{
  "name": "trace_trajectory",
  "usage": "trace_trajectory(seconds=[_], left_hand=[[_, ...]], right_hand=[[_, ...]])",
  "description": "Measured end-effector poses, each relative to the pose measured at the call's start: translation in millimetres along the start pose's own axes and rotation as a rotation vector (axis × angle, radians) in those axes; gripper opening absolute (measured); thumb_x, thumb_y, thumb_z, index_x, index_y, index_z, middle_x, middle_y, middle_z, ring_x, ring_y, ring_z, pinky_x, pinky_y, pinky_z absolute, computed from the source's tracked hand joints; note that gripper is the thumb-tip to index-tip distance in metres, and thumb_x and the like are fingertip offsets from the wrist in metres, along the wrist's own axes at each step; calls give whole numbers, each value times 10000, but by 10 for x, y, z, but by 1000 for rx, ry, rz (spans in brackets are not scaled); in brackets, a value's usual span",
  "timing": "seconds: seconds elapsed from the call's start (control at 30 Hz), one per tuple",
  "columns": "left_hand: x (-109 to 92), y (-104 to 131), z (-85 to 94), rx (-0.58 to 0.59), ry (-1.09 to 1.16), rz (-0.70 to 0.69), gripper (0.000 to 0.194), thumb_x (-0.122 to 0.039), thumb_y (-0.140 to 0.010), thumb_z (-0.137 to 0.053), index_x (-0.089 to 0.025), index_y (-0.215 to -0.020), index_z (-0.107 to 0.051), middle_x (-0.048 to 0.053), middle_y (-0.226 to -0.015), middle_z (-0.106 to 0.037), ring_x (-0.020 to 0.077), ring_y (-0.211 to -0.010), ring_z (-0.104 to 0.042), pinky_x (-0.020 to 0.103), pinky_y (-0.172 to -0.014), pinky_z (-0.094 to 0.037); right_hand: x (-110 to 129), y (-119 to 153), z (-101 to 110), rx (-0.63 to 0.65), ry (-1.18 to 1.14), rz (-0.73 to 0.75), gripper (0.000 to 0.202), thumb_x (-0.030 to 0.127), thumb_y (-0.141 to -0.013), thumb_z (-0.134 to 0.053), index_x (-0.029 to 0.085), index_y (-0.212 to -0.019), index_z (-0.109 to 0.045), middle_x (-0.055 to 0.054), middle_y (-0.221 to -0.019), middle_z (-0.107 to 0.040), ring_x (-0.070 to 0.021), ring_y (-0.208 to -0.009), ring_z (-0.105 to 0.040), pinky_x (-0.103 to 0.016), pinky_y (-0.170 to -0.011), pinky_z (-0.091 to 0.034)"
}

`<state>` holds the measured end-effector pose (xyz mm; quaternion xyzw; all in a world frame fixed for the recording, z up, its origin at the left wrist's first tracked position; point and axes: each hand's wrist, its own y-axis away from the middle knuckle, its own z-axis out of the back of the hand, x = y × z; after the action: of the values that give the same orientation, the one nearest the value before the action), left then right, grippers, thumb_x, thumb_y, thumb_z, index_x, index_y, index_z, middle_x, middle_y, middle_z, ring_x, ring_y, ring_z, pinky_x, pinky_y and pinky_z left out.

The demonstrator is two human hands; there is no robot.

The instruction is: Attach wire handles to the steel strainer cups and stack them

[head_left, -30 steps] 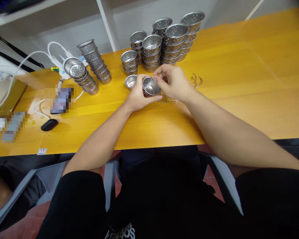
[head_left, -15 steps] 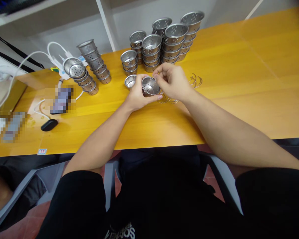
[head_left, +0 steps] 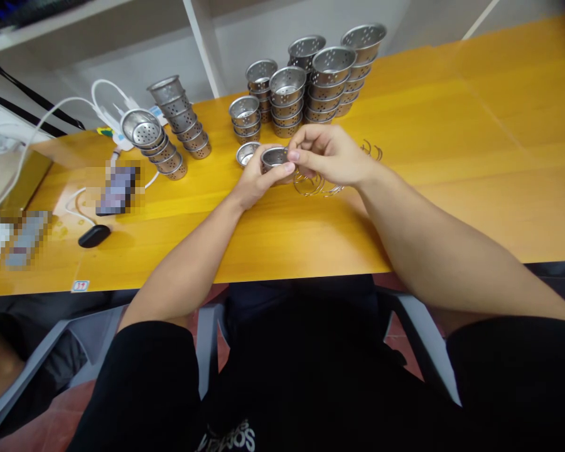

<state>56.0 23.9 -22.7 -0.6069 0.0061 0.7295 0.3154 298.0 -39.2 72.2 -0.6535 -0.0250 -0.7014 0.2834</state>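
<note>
My left hand (head_left: 258, 176) is wrapped round a small perforated metal cup (head_left: 274, 157), its thumb lying along the near side. At the cup's right rim my right hand (head_left: 327, 152) is closed in a pinch; whatever its fingertips hold is hidden. Thin curved wire pieces (head_left: 309, 184) lie on the table below the right hand, and more wire (head_left: 375, 150) shows behind its wrist. Beside the left hand stands another small perforated cup (head_left: 247, 153), partly covered by the fingers.
Behind my hands rise several stacks of perforated cups (head_left: 287, 94). Further stacks (head_left: 167, 147) lean at the left. A phone (head_left: 117, 190), a black oval device (head_left: 94, 236) and white cables (head_left: 61, 100) lie left on the yellow table (head_left: 282, 245).
The held cup has tipped, so less of its inside shows, and my left thumb has come up nearer the rim. My right fingers have curled in at the cup's right edge.
</note>
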Motion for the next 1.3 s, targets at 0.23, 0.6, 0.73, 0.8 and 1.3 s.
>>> trace_trajectory(seconds=[0.23, 0.6, 0.73, 0.8, 1.3], left_hand=[[62, -13, 63, 55, -157, -50, 945, -675, -940, -1139, -257, -1582, -586, 155, -1564, -755, 418, -1512, -811, 720, -1433, -638], [53, -6, 29, 57, -215, -76, 830, -438, -965, -1075, -259, -1579, -546, 132, -1518, -719, 377, -1453, -790, 675, -1395, -643], [22, -15, 27, 30, -199, -41, 801, -466, -951, -1084, -275, -1545, -582, 115, -1481, -708, 379, -1454, -782, 676, -1404, -626], [-12, -23, 28, 23, -178, -20, 782, -496, -947, -1094, -277, -1521, -612, 109, -1451, -711, 384, -1446, -783, 682, -1404, -625], [-126, -77, 17, -137, -164, 5, 777, -451, -936, -1087, -302, -1523, -601, 129, -1531, -775, 385, -1492, -800, 676, -1423, -650]], right_hand=[[-122, -38, 38, -20, 3, -17, 823, 1051, -821, -1084, 323, -967, -729, 39, -653, -661, -181, -562, -512, -377, -497, -417], [-39, -21, 39, 5, -55, -97, 771, 939, -745, -1201, 321, -934, -780, 36, -644, -698, -175, -565, -538, -367, -480, -426], [-54, -36, 33, 1, -4, -70, 780, 967, -732, -1193, 321, -891, -786, 35, -622, -682, -180, -536, -533, -364, -464, -397], [-67, -43, 23, -6, 21, -63, 788, 985, -717, -1187, 327, -877, -783, 34, -624, -671, -184, -531, -519, -369, -463, -398], [-119, 27, -9, -298, 480, 190, 407, 762, -1072, -915, 383, -1216, -881, -149, -1299, -886, -462, -1252, -822, -643, -1046, -760]])
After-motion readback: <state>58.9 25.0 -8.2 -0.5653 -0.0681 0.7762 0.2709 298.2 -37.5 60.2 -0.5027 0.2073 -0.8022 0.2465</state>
